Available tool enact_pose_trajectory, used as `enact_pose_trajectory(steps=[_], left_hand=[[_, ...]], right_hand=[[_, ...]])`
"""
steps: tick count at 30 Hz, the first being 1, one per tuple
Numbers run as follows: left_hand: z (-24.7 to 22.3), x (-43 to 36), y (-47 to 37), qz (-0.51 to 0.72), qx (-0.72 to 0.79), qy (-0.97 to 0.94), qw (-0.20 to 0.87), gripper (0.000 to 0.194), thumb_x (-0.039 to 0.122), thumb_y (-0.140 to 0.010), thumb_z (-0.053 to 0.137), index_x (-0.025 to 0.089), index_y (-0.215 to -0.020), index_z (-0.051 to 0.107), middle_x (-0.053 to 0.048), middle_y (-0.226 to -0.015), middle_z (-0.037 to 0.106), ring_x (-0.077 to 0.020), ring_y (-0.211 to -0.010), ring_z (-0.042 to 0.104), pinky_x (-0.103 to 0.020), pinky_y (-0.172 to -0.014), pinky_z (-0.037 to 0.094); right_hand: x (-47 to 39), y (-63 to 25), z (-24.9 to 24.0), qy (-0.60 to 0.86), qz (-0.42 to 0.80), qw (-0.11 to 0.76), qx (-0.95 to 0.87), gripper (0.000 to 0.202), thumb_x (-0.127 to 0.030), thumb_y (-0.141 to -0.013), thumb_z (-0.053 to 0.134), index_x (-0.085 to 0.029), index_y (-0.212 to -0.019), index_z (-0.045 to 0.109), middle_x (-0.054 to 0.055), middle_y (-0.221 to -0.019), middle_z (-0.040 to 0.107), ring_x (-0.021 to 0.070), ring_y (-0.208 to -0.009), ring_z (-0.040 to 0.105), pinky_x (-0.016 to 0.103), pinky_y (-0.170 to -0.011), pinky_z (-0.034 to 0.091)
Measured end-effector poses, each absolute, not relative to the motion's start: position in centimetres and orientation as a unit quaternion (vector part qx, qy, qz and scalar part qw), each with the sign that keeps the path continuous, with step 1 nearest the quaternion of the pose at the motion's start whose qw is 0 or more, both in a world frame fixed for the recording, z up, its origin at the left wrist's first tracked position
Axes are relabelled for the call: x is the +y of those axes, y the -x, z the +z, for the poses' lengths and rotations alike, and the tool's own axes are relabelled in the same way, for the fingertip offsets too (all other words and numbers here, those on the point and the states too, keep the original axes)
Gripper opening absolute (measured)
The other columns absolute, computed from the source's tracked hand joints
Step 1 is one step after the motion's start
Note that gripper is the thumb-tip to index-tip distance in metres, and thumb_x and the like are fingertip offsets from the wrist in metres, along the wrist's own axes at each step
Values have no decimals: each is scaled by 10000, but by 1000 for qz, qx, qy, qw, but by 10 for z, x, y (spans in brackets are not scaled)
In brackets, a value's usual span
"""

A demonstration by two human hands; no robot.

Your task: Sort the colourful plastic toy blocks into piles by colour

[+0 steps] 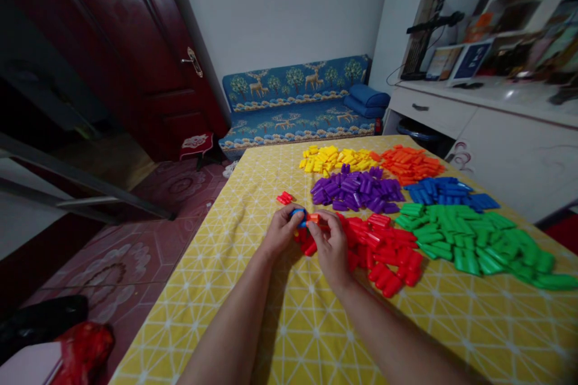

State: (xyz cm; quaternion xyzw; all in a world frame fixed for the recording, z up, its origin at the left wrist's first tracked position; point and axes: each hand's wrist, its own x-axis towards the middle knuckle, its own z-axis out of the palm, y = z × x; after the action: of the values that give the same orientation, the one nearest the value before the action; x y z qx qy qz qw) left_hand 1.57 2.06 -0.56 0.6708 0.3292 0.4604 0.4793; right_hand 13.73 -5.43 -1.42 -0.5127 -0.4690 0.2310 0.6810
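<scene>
My left hand (280,231) pinches a small blue plastic piece (298,213) just above the near side of the red heap. Close beside it, my right hand (333,249) has thumb and fingers closed on an orange plastic piece (312,217). The two pieces meet between my fingertips; whether they are joined I cannot tell. Red pieces (383,240) lie in a loose pile under and to the right of my right hand. A small red cluster (285,197) sits apart, beyond my left hand.
On the yellow patterned tablecloth (203,289) lie further heaps: purple pieces (356,187), yellow pieces (334,159), orange pieces (410,163), blue pieces (440,191) and green pieces (469,237). A blue sofa (293,108) stands behind the table, a white cabinet (510,150) to the right.
</scene>
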Motion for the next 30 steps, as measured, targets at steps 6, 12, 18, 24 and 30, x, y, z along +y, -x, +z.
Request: enact_pose_trajectory(steps=[6, 12, 18, 24, 30], left_hand=[[-8, 25, -14, 489, 399, -684, 365, 472, 522, -955, 408, 157, -751, 626, 1, -669, 596, -130, -636, 546, -245, -637, 444], [-10, 24, -14, 448, 374, -701, 410, 393, 464, -919, 529, 159, -1094, 705, -65, -921, 742, -196, -857, 678, -299, -804, 511], [-10, 27, -12, 487, 403, -691, 351, 339, 410, -939, 511, 170, -1077, 707, -76, -879, 743, -190, -826, 690, -327, -811, 521], [-18, 34, -8, 482, 424, -737, 211, 240, 343, -925, 536, 206, -993, 722, -73, -970, 740, -215, -952, 667, -376, -894, 493], [-20, 35, -11, 415, 394, -804, 160, 169, 280, -875, 606, 220, -973, 730, -74, -987, 733, -232, -978, 642, -394, -891, 488]], right_hand=[[-59, -135, -12, 491, 332, 706, -387, 323, -466, -881, 580, -191, -1044, 536, -5, -726, 614, 140, -598, 600, 255, -537, 504], [-59, -134, -11, 480, 332, 717, -380, 316, -426, -867, 605, -191, -1068, 540, 6, -782, 629, 144, -646, 622, 272, -587, 532], [-58, -136, -12, 487, 325, 718, -375, 337, -409, -878, 589, -190, -1131, 550, 18, -814, 632, 153, -685, 623, 284, -604, 541], [-58, -135, -15, 494, 310, 709, -396, 364, -390, -897, 570, -196, -1205, 549, 30, -861, 653, 149, -704, 629, 295, -637, 556], [-62, -132, -17, 480, 294, 676, -474, 272, -372, -900, 577, -213, -1120, 606, 75, -1020, 697, 184, -843, 673, 318, -703, 574]])
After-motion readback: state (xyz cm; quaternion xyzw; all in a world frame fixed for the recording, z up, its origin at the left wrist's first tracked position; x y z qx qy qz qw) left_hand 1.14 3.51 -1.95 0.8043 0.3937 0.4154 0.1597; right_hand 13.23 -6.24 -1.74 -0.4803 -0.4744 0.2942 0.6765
